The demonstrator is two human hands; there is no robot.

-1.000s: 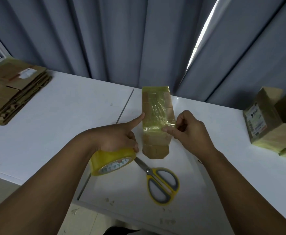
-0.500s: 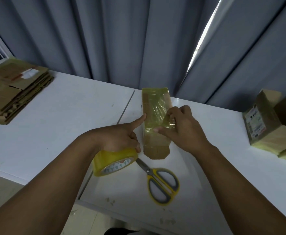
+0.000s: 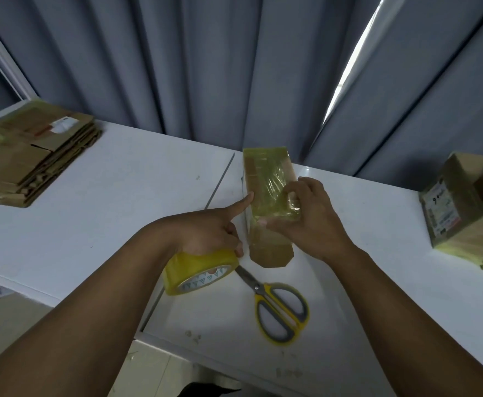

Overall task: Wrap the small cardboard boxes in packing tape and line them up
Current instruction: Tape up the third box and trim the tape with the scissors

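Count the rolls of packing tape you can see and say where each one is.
1. The yellow tape roll is gripped in the left hand near the table's front edge, just left of the scissors. More could be hidden behind the boxes at the right.

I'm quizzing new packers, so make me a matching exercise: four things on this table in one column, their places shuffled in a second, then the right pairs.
Things:
1. yellow roll of packing tape
2. yellow-handled metal scissors
3. stack of flattened brown cardboard boxes
4. small tape-wrapped cardboard box

Places:
A. far left of the white table
B. gripped by the left hand
C. lying flat near the table's front edge
D. held by the right hand

Pairs: 1-B, 2-C, 3-A, 4-D
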